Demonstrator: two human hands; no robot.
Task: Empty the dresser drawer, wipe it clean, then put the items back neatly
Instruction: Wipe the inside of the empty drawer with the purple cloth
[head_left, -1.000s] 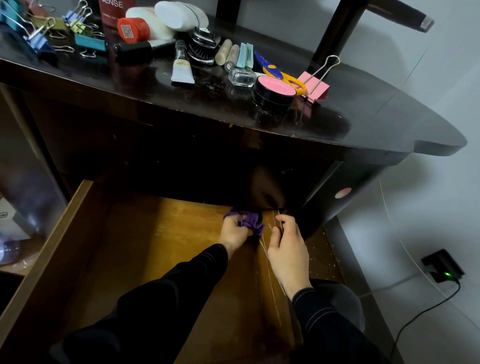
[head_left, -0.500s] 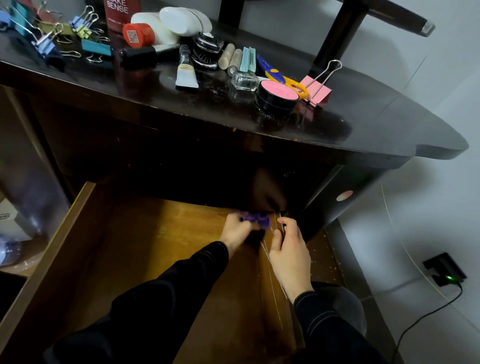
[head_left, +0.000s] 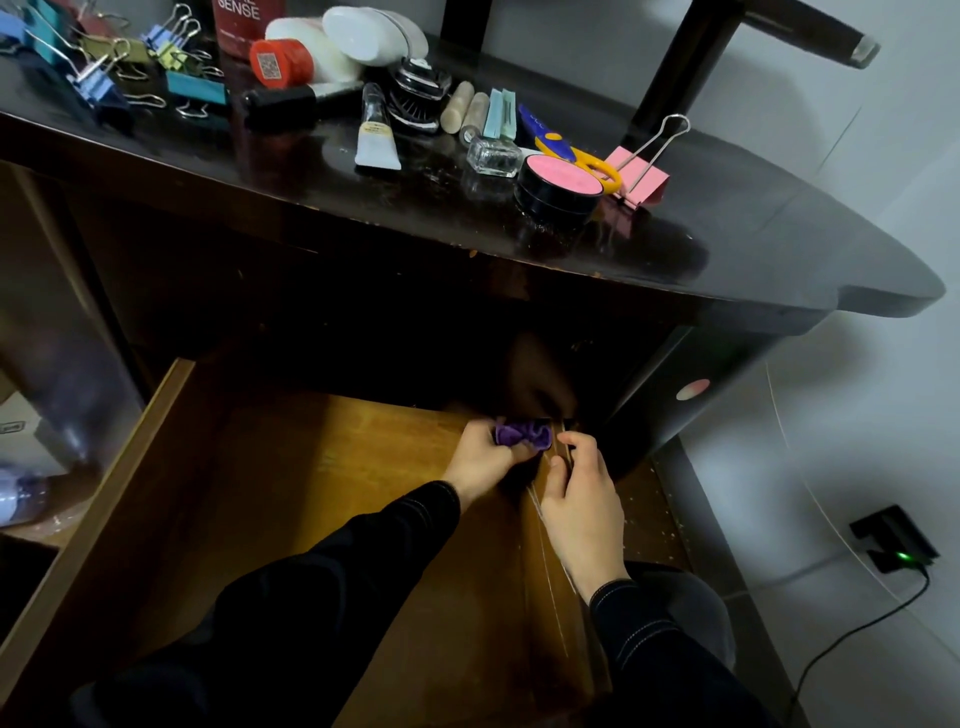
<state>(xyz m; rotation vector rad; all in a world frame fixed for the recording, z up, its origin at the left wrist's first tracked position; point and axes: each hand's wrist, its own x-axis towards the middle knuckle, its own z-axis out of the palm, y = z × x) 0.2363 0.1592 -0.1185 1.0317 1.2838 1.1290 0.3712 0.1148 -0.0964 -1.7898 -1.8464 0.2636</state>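
The wooden drawer (head_left: 156, 447) stands pulled out below the dark dresser top (head_left: 727, 244), and its floor is bare. My left hand (head_left: 483, 460) is closed on a bunched purple cloth (head_left: 522, 434) pressed into the drawer's far right corner. My right hand (head_left: 584, 499) rests on the drawer's right side wall, fingers curled over its top edge. The drawer's items lie on the dresser top: binder clips (head_left: 130, 67), a white tube (head_left: 376, 135), a pink-lidded jar (head_left: 561, 184), scissors (head_left: 571, 150), a pink binder clip (head_left: 641, 174).
A dark chair leg (head_left: 691, 57) rises behind the dresser. A black charger with a green light (head_left: 896, 543) and its cable lie on the pale floor at right. A plastic bottle (head_left: 21, 501) lies at the left edge.
The left hand has shifted the purple cloth slightly right, deeper into the drawer's far corner. The right hand stays on the side wall.
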